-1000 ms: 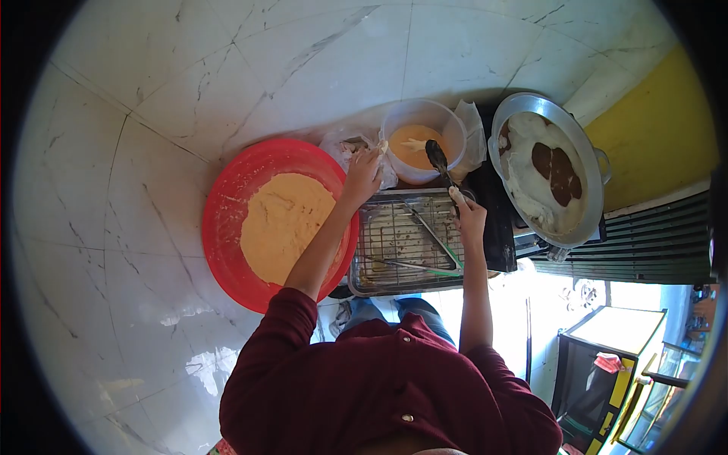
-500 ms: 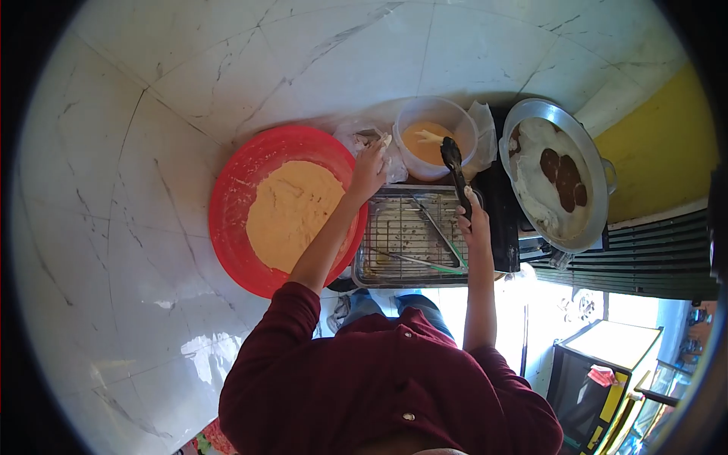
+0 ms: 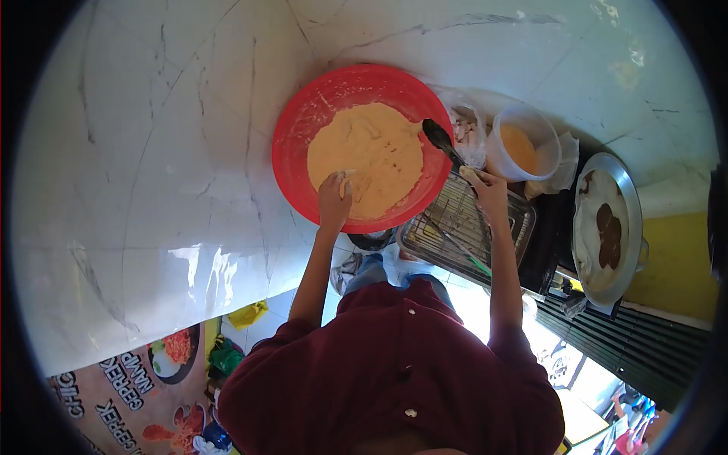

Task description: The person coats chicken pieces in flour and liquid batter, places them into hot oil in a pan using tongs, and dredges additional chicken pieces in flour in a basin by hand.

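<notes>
A wide red basin (image 3: pixel 292 144) holds a bed of pale yellow flour (image 3: pixel 379 152). Over the flour's near left part is my left hand (image 3: pixel 334 201), its fingers bent together with a bit of pale coating at the tips; what they hold, if anything, is too small to name. My right hand (image 3: pixel 489 193) grips black-headed tongs (image 3: pixel 444 140), whose tip hangs over the basin's right side with something small and pale at it. Right of the basin are a plastic bag (image 3: pixel 466 133) of pale pieces and a clear tub (image 3: pixel 550 152) of orange-yellow batter (image 3: pixel 519 148).
A wire rack in a metal tray (image 3: pixel 527 227) lies below the bag and tub, with green-handled tongs (image 3: pixel 479 264) on it. At the right, a large pan (image 3: pixel 633 197) holds foamy oil and stands on a black stove (image 3: pixel 552 250). A printed banner (image 3: pixel 136 379) is at lower left.
The view has turned toward the basin. My left hand has moved from the bag to the flour. The tongs in my right hand have gone from the batter tub to the basin.
</notes>
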